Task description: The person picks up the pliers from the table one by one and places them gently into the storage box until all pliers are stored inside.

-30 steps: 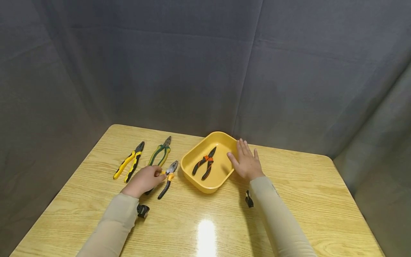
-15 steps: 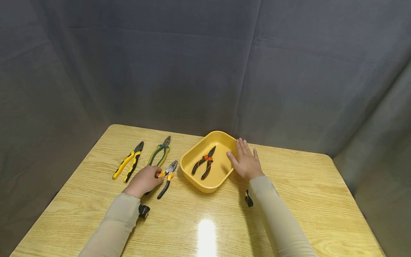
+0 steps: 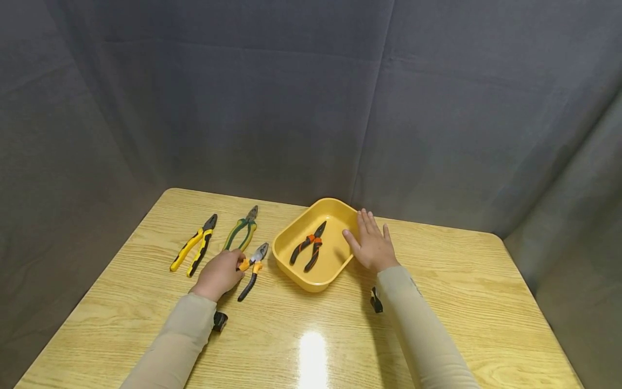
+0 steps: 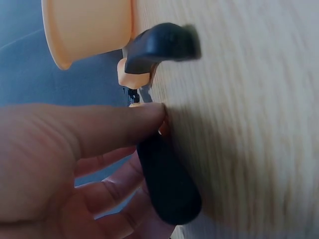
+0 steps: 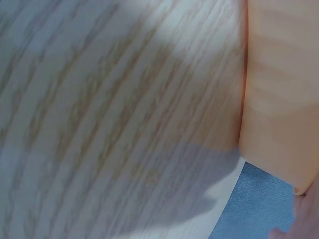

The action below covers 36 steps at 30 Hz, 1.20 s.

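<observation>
On a glossy wooden table (image 3: 461, 302), small pliers (image 3: 253, 270) with black-and-orange handles and a grey steel nose lie just left of a yellow tray (image 3: 291, 262). The left hand (image 3: 220, 274) curls around one handle, thumb and fingers grasping it against the tabletop, while the other handle lies free. The right hand (image 3: 371, 243), fingers straight and relaxed, rests flat against the tray's right rim. Black-and-orange long-nose pliers (image 3: 308, 246) lie inside the tray.

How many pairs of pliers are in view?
4. Yellow-black pliers and green pliers lie on the table; orange-black pliers at the left hand; another pair in the yellow tray.
</observation>
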Tool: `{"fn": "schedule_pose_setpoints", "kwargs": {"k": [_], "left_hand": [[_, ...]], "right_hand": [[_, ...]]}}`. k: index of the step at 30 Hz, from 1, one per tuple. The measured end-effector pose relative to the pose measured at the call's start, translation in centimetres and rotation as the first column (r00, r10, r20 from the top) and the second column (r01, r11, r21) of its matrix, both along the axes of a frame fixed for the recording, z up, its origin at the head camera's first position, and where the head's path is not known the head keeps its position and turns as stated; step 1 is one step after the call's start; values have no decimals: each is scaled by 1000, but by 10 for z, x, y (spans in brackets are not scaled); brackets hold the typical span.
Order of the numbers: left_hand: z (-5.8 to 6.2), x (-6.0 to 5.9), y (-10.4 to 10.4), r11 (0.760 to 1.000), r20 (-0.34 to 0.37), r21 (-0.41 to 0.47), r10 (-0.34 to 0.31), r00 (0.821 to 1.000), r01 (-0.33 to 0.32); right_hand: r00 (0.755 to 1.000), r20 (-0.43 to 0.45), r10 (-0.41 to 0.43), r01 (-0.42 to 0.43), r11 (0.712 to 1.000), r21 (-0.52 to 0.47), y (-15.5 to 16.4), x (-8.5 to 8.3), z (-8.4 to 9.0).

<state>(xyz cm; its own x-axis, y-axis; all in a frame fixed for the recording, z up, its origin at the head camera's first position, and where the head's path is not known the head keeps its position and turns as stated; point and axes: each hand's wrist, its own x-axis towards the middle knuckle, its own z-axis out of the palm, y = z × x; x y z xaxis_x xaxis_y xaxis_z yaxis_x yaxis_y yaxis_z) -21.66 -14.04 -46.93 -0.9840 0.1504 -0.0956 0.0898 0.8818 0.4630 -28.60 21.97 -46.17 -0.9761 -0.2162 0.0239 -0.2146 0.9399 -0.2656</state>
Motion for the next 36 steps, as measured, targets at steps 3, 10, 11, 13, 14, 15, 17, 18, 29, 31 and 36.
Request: {"fn": "schedule_pose_setpoints", "kwargs": {"k": [3,10,11,13,14,15,17,18,29,31,36], "left_hand": [[-1,0,0,1000,-9,-3,-5,1000,5],[-2,1,-1,1000,-13,15,-20,1000,20],[-2,0,-1,1000,-12,21,-23,1000,23],[-2,0,-1,999,-12,34,-27,1000,27],[-3,0,-1,999,-11,42,-29,1000,29],[-3,-1,-1,998,-8,49,-30,1000,30],[-3,-1,-2,998,-1,61,-30,1000,30],[-3,-1,-2,997,5,67,-30,1000,30],[2,-2,-5,992,77,126,-35,996,25],[2,-2,-6,990,95,142,-37,995,23],[2,-3,-9,968,189,251,-39,981,-10]], "right_hand": [[1000,2,0,0,1000,0,0,0,1],[1000,3,0,0,1000,-1,0,0,0],[1000,2,0,0,1000,-1,0,0,0],[1000,1,1,-1,1000,0,0,0,0],[1000,1,1,-1,1000,0,0,0,0],[1000,2,0,0,1000,0,0,0,0],[1000,4,-1,1,1000,0,0,0,1],[1000,3,-1,1,1000,0,0,0,1],[1000,5,0,0,1000,-3,1,-1,-1],[1000,9,1,-1,1000,-6,0,-1,-1],[1000,16,1,-1,1000,-4,1,0,1]]}}
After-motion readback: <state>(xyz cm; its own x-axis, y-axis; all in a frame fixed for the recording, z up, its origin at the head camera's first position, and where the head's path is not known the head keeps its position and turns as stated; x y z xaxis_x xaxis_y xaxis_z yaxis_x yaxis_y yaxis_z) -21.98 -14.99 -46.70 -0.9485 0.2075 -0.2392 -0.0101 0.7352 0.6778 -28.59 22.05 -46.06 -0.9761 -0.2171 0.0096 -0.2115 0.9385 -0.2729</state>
